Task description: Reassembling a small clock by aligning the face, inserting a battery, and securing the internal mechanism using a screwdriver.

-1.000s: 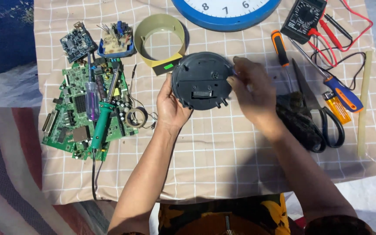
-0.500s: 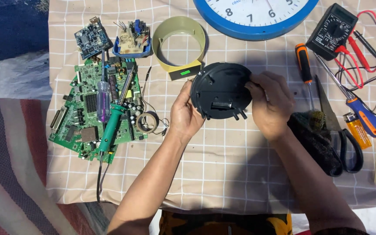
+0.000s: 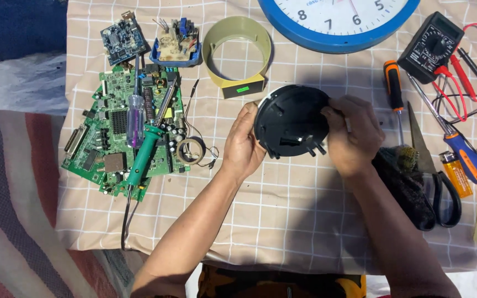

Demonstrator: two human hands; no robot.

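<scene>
Checked cloth [image 3: 282,221] covering the work surface, seen from above, with a blue-rimmed wall clock [image 3: 338,22] cut off by the top edge. To the left lies a large green circuit board [image 3: 106,138], with a green soldering iron [image 3: 142,157] and a clear-handled screwdriver [image 3: 135,118] resting on it. Above it sit 2 smaller boards, a dark blue one [image 3: 121,37] and one in a blue tray [image 3: 176,45]. An olive plastic ring [image 3: 237,55] stands just above the hands.

The round black housing [image 3: 292,120] is held clear of the cloth at centre, gripped from both sides. The left hand [image 3: 244,144] cups its left rim, fingers curled behind and thumb at the edge. The right hand [image 3: 354,135] closes on the right rim, fingertips pressed to the edge.

Compared with 1 second ago, the housing has been tilted: it then faced the camera nearly flat, whereas now its lower edge is turned up, so that several short pegs show along the bottom. Both hands have kept their grip throughout, which suggests inspection or repositioning rather than release.

At right lie a black multimeter [image 3: 430,47] with red and black leads, an orange-handled screwdriver [image 3: 393,88], a blue-and-orange screwdriver [image 3: 462,154], black-handled scissors [image 3: 434,182], a dark cloth [image 3: 401,185] and an orange lighter [image 3: 456,174].
</scene>
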